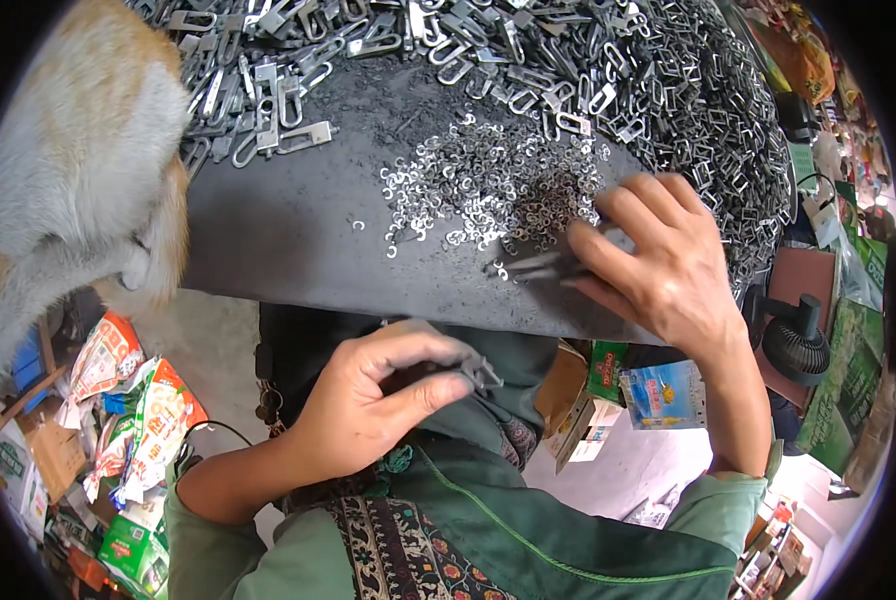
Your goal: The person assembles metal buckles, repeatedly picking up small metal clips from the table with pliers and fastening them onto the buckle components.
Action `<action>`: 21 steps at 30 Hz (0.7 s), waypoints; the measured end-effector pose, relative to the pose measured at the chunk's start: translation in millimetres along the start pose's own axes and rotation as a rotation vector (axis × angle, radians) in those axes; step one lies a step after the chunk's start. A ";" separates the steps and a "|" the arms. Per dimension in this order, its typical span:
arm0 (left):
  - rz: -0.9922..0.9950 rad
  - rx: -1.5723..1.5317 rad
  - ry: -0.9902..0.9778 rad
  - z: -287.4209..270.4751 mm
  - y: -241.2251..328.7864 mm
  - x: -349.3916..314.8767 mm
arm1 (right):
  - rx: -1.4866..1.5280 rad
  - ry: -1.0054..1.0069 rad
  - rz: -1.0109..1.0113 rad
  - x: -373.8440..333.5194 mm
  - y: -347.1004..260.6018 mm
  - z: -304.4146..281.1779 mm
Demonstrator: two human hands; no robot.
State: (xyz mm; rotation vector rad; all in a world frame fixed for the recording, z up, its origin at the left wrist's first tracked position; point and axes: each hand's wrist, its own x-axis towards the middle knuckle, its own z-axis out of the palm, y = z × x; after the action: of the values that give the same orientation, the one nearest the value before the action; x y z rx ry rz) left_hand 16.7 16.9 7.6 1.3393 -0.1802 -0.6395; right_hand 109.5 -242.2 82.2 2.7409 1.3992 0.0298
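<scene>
My left hand [393, 390] is closed in front of the table edge, with a small metal clip part [484, 372] pinched between thumb and fingers. My right hand [658, 255] grips slim-jawed dark pliers [548, 265] over the tabletop; the fingers cover most of the tool. A small C-shaped ring [503, 272] shows at the jaws' tips, though blur hides whether it is held. Just beyond lies a spread pile of small C-shaped metal rings [468, 185], some bright and some darker.
The dark grey table [268, 260] bears a large heap of metal clips [528, 50] at the back and a heap of dark metal frames [713, 110] at right. An orange-and-white furry animal [88, 150] sits at left. Bags [158, 420], boxes and a black fan [796, 340] stand around.
</scene>
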 end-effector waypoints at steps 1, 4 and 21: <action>-0.071 -0.075 0.036 -0.2 5.2 1.2 | 0.061 0.030 0.010 -2.0 -1.4 -2.1; -0.157 -0.204 0.086 3.7 6.6 2.3 | 0.157 0.016 0.037 -6.3 -12.8 -15.3; -0.041 -0.151 0.108 5.3 5.8 5.2 | 0.250 0.026 0.108 -14.7 -37.5 -14.1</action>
State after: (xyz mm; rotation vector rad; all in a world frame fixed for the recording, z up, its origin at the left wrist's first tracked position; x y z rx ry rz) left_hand 20.4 10.2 13.2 1.2311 -0.0163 -0.6019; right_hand 69.9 -231.5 94.0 3.0262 1.3433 -0.1129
